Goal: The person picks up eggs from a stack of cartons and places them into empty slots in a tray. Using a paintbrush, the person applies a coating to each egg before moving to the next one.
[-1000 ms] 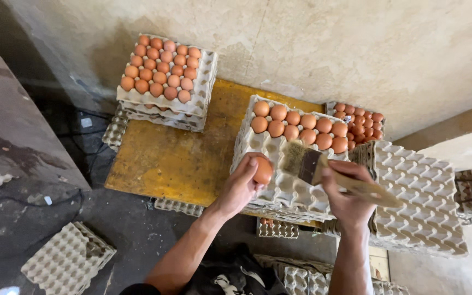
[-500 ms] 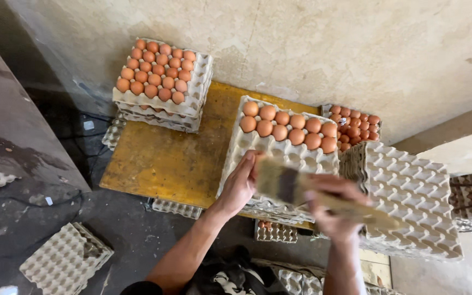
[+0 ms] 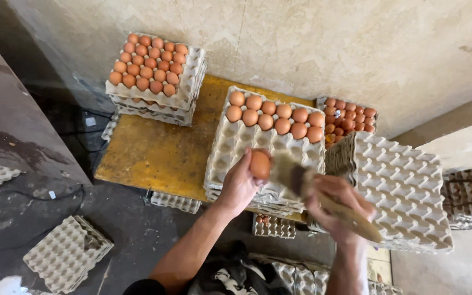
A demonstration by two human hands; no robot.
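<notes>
Egg (image 3: pixel 260 164) in left hand (image 3: pixel 240 184), brush (image 3: pixel 301 180) beside.

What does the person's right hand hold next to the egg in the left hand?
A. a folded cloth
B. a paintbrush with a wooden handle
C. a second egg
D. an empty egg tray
B: the right hand grips a paintbrush whose bristles reach toward the egg held up in the left hand.

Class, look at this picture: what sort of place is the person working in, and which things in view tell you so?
Probably an egg farm's sorting or cleaning room. Stacked trays of brown eggs stand on a yellow table, empty trays pile beside it, and the left hand holds an egg while the right hand holds a brush to it.
</notes>
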